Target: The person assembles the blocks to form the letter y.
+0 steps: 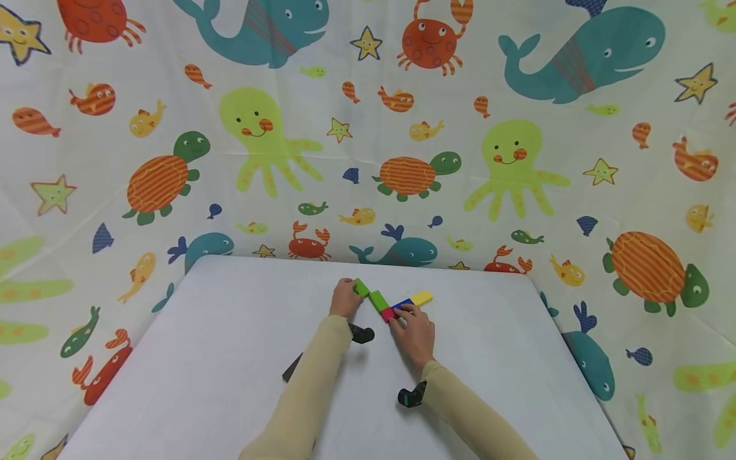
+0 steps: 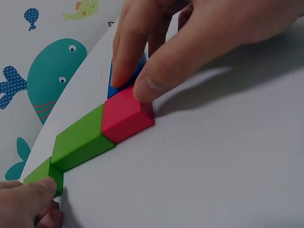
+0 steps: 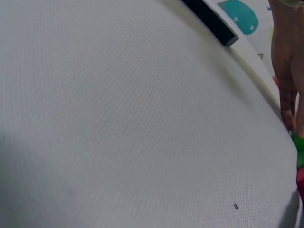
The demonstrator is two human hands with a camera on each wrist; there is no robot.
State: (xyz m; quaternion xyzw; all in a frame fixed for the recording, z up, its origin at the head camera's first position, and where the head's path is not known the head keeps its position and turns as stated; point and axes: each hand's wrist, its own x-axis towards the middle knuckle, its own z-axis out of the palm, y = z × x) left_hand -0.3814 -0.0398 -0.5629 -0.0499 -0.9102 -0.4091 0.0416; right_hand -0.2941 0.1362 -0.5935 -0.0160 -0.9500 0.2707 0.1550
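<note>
Small coloured blocks lie in a bent chain on the white table. My left hand [image 1: 346, 299] pinches a green block [image 2: 40, 175] at the chain's left end, thumb on its near side. A second green block [image 2: 78, 137] touches it at a corner, and a red block [image 2: 126, 114] adjoins that one's other end. My right hand [image 1: 415, 332] has its thumb on the red block and a finger on the blue block [image 1: 402, 305], partly hidden under the fingers. A yellow block [image 1: 422, 298] continues from the blue one.
A dark flat bar [image 1: 292, 367] lies on the white table [image 1: 230, 358] beside my left forearm. Dark wrist cameras [image 1: 362, 333] are strapped to both sleeves. Behind the table hangs a cloth [image 1: 356, 140] printed with sea animals.
</note>
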